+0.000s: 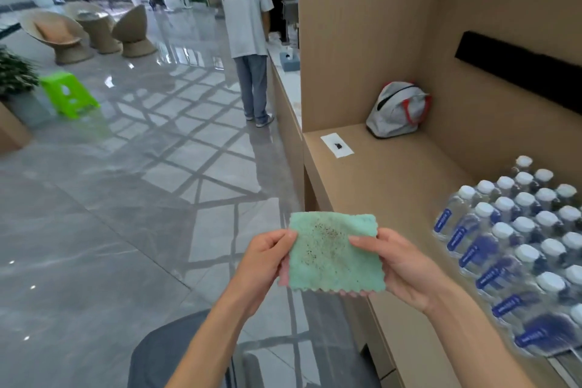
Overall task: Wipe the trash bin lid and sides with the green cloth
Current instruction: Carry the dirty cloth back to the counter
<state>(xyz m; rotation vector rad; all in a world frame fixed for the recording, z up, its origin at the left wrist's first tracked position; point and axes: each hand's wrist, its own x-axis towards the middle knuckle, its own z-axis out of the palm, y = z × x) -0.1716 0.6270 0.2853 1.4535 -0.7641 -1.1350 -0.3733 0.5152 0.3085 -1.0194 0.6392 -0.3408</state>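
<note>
Both hands held the green cloth (pixel 332 253) spread flat in the air, above the floor and clear of the trash bin.

The left hand (pixel 263 264) pinched the cloth's left edge, thumb on top; the right hand (pixel 400 264) pinched its right edge, fingertips showing under the scalloped lower hem; dark specks dotted the cloth's middle; below the forearms sat the dark rounded trash bin lid (pixel 157 356), untouched; to the right ran a wooden shelf (pixel 393 173) with a wrapped pack of water bottles (pixel 519 242), a grey bag (pixel 398 109) and a white slip (pixel 337 145); farther off a person (pixel 248 38) stood on the glossy tiled floor (pixel 110 198), beyond a green stool (pixel 67 93).
</note>
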